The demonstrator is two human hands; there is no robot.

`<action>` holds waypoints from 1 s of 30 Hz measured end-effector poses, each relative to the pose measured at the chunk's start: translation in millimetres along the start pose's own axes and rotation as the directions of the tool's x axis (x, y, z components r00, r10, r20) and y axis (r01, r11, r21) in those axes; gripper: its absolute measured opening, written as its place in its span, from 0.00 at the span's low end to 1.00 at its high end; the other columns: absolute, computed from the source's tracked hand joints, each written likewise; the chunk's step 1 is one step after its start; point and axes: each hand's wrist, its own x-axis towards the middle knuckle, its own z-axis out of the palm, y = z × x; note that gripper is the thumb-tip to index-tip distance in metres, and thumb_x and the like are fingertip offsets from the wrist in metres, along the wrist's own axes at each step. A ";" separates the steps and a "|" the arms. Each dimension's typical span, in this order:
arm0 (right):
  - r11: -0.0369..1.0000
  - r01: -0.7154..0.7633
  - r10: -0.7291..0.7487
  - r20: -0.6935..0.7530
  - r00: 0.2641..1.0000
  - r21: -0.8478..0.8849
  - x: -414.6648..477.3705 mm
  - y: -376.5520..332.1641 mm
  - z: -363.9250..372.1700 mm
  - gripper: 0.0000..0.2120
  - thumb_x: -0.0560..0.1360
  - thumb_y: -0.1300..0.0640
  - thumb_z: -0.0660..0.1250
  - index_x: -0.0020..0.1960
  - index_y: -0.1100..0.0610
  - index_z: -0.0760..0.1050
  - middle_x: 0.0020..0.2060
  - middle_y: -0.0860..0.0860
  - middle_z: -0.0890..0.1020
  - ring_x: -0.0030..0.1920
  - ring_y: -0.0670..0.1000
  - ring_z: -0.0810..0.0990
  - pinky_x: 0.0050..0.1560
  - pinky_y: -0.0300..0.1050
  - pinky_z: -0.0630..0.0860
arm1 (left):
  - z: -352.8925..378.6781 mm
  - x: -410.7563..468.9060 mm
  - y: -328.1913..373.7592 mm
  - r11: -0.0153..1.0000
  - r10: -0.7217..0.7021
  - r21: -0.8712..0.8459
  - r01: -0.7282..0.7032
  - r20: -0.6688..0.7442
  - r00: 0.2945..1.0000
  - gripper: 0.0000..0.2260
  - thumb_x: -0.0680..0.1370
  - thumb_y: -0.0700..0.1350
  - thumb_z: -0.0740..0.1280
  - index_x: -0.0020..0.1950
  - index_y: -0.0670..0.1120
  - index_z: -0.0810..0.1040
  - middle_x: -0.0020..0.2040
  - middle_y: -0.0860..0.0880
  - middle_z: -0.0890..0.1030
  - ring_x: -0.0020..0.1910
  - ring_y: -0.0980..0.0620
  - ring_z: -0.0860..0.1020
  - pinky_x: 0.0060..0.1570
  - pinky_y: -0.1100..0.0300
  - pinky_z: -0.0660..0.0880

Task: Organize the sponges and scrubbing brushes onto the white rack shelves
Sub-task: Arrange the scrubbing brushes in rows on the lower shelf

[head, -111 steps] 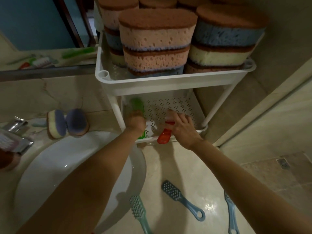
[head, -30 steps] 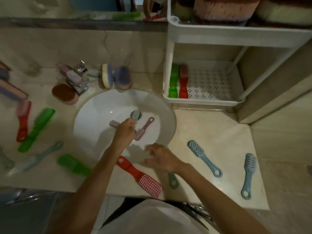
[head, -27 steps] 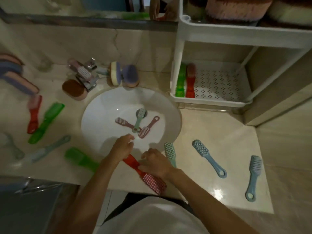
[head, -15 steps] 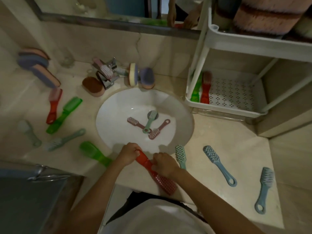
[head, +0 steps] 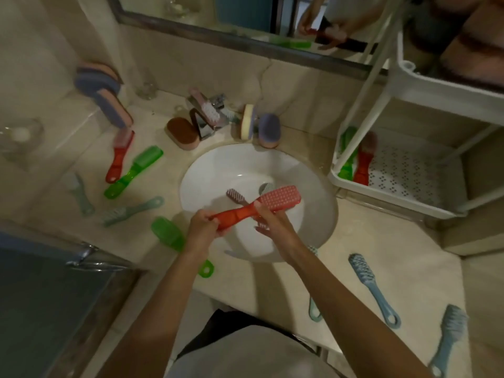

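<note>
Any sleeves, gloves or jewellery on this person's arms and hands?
No. The left hand and right hand are ungloved, with no rings, watch or bands visible. Both forearms are bare down to the frame's bottom edge, so no sleeve shows. A pale grey top covers the torso between them.

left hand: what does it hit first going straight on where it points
Probably the pink brush lying in the sink beyond the left hand; depth is unclear, so it might pass above.
</note>
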 end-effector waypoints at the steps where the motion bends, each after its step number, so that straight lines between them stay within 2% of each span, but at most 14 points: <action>1: 0.996 0.001 -0.001 0.004 1.000 0.086 1.7 -0.4 9.9 0.14 0.77 0.54 0.63 0.60 0.55 0.67 0.55 0.54 0.78 0.54 0.51 0.78 0.53 0.45 0.75 | 3.0 -6.8 -6.1 0.999 -0.017 -0.032 0.016 -0.004 1.000 0.08 0.77 0.27 0.54 0.48 0.38 0.68 0.53 0.34 0.73 0.41 0.43 0.78 0.25 0.71 0.76; 3: 0.963 0.010 0.007 -0.064 0.998 0.268 4.5 -3.5 24.8 0.04 0.77 0.61 0.62 0.51 0.55 0.69 0.43 0.55 0.79 0.43 0.50 0.79 0.46 0.44 0.77 | 4.9 -16.8 -18.9 0.995 -0.064 -0.074 0.066 0.028 0.998 0.09 0.76 0.26 0.56 0.43 0.40 0.67 0.47 0.39 0.74 0.31 0.50 0.79 0.25 0.69 0.76; 6: 0.963 0.000 0.025 -0.092 0.995 0.269 12.6 -3.7 34.0 0.11 0.75 0.70 0.56 0.42 0.56 0.68 0.33 0.56 0.75 0.33 0.51 0.75 0.39 0.44 0.75 | -3.6 -22.2 -37.1 0.995 -0.077 0.065 0.074 0.047 0.996 0.12 0.72 0.31 0.66 0.37 0.45 0.69 0.43 0.42 0.76 0.35 0.49 0.77 0.31 0.64 0.74; 8: 0.983 -0.047 0.061 -0.075 0.995 0.180 18.5 -1.1 37.9 0.12 0.74 0.73 0.54 0.45 0.57 0.68 0.31 0.56 0.75 0.32 0.52 0.75 0.38 0.44 0.75 | -16.1 -21.1 -44.1 0.986 -0.054 0.153 0.059 -0.038 0.998 0.09 0.70 0.38 0.71 0.37 0.47 0.71 0.39 0.49 0.76 0.35 0.54 0.74 0.31 0.69 0.69; 10: 0.987 -0.102 0.114 -0.095 0.989 0.126 25.1 2.9 40.3 0.12 0.73 0.74 0.54 0.52 0.61 0.67 0.31 0.56 0.74 0.29 0.50 0.75 0.32 0.40 0.74 | -28.8 -18.9 -47.1 0.990 -0.013 0.141 0.030 -0.123 0.992 0.07 0.70 0.43 0.70 0.40 0.47 0.72 0.38 0.51 0.76 0.36 0.55 0.74 0.30 0.74 0.69; 11: 0.988 -0.121 0.132 -0.113 0.985 0.097 28.4 4.6 41.0 0.12 0.73 0.74 0.55 0.53 0.62 0.67 0.31 0.56 0.74 0.27 0.49 0.74 0.29 0.38 0.73 | -34.5 -15.9 -48.0 0.989 0.012 0.145 0.014 -0.179 0.984 0.07 0.71 0.45 0.70 0.42 0.46 0.73 0.41 0.50 0.77 0.39 0.52 0.75 0.35 0.72 0.71; 13: 0.987 -0.161 0.162 -0.096 0.982 0.012 33.3 9.6 43.5 0.13 0.73 0.74 0.55 0.54 0.62 0.67 0.31 0.56 0.74 0.23 0.47 0.73 0.25 0.37 0.71 | -42.6 -5.3 -51.7 0.962 0.089 0.272 0.004 -0.327 0.941 0.14 0.71 0.47 0.69 0.52 0.42 0.74 0.51 0.43 0.77 0.52 0.45 0.74 0.52 0.59 0.72; 16: 0.964 -0.216 0.213 -0.037 0.976 -0.155 34.2 20.2 48.0 0.11 0.72 0.74 0.55 0.51 0.62 0.67 0.29 0.58 0.74 0.17 0.45 0.71 0.19 0.35 0.68 | -46.6 11.3 -53.7 0.919 0.071 0.370 0.133 -0.488 0.870 0.30 0.70 0.46 0.70 0.67 0.36 0.63 0.64 0.36 0.67 0.64 0.39 0.66 0.60 0.51 0.64; 19: 0.921 -0.238 0.235 -0.047 0.971 -0.308 31.1 32.2 46.6 0.06 0.72 0.69 0.57 0.42 0.60 0.69 0.29 0.58 0.76 0.18 0.47 0.72 0.21 0.37 0.68 | -44.4 23.5 -53.3 0.890 -0.007 0.396 0.226 -0.483 0.876 0.40 0.70 0.46 0.71 0.73 0.36 0.51 0.71 0.35 0.59 0.69 0.37 0.60 0.66 0.48 0.62; 22: 0.879 -0.214 0.214 -0.048 0.976 -0.427 29.1 37.7 39.0 0.05 0.72 0.66 0.60 0.41 0.58 0.71 0.31 0.56 0.78 0.24 0.50 0.73 0.26 0.41 0.70 | -44.2 33.5 -53.7 0.884 -0.024 0.403 0.236 -0.465 0.885 0.42 0.70 0.44 0.71 0.74 0.37 0.48 0.71 0.34 0.59 0.69 0.36 0.61 0.66 0.46 0.62; 24: 0.857 -0.189 0.193 -0.042 0.980 -0.480 28.2 36.3 34.5 0.04 0.72 0.66 0.60 0.44 0.60 0.72 0.32 0.55 0.78 0.25 0.51 0.73 0.26 0.42 0.71 | -46.2 37.0 -53.5 0.897 -0.013 0.383 0.222 -0.478 0.878 0.40 0.70 0.40 0.70 0.74 0.37 0.49 0.69 0.34 0.63 0.66 0.35 0.66 0.65 0.45 0.67; 27: 0.834 -0.136 0.134 -0.043 0.990 -0.535 28.1 31.8 28.6 0.10 0.72 0.66 0.62 0.53 0.63 0.71 0.33 0.55 0.78 0.26 0.51 0.74 0.26 0.42 0.72 | -48.4 37.1 -53.2 0.897 0.032 0.406 0.177 -0.458 0.888 0.31 0.71 0.36 0.66 0.71 0.34 0.58 0.64 0.33 0.70 0.61 0.34 0.72 0.58 0.47 0.70; 28: 0.812 -0.104 0.088 -0.055 0.995 -0.574 28.4 30.0 26.3 0.12 0.72 0.65 0.63 0.55 0.62 0.71 0.35 0.56 0.78 0.28 0.52 0.76 0.29 0.43 0.75 | -48.0 36.6 -52.1 0.894 0.073 0.426 0.140 -0.445 0.892 0.27 0.71 0.35 0.66 0.68 0.33 0.62 0.62 0.33 0.72 0.59 0.34 0.73 0.55 0.47 0.71; 30: 0.707 -0.043 -0.055 -0.115 0.992 -0.706 28.0 25.4 18.3 0.15 0.71 0.60 0.66 0.57 0.60 0.71 0.43 0.58 0.81 0.40 0.57 0.81 0.42 0.49 0.78 | -44.2 34.6 -44.6 0.910 0.156 0.413 0.033 -0.417 0.896 0.23 0.70 0.35 0.67 0.64 0.33 0.67 0.58 0.34 0.75 0.56 0.36 0.75 0.52 0.48 0.72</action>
